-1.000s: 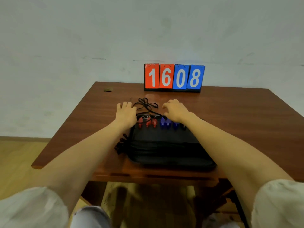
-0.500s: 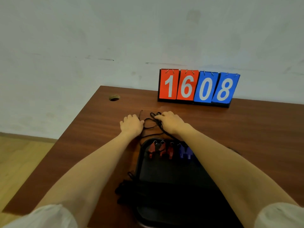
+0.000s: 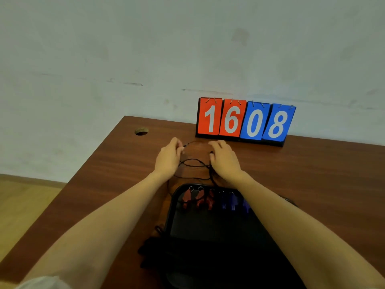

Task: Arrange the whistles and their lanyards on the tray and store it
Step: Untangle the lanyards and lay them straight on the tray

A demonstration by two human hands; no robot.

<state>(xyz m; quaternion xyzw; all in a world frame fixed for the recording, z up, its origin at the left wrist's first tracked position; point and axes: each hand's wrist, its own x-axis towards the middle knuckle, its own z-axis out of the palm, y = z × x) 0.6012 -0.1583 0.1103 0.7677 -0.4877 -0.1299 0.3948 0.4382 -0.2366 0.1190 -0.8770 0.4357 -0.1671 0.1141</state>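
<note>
A black tray (image 3: 212,232) lies on the brown table in front of me. Along its far edge stand three red whistles (image 3: 198,198) and, to their right, blue whistles (image 3: 232,202), partly hidden by my right forearm. A thin black lanyard (image 3: 192,163) runs in loops on the table just beyond the tray. My left hand (image 3: 167,158) pinches one end of the cord at its fingertips. My right hand (image 3: 225,159) grips the cord on the other side, so it is stretched between both hands. A bundle of black cords (image 3: 149,250) lies at the tray's left side.
A flip scoreboard (image 3: 244,122) reading 1608 stands at the table's back edge against the white wall. A round cable hole (image 3: 141,131) sits at the back left of the table (image 3: 116,174). The wooden floor shows to the left.
Both hands have moved away from the tray toward the scoreboard and apart, pulling the lanyard out between them. My head has come closer over the table.
</note>
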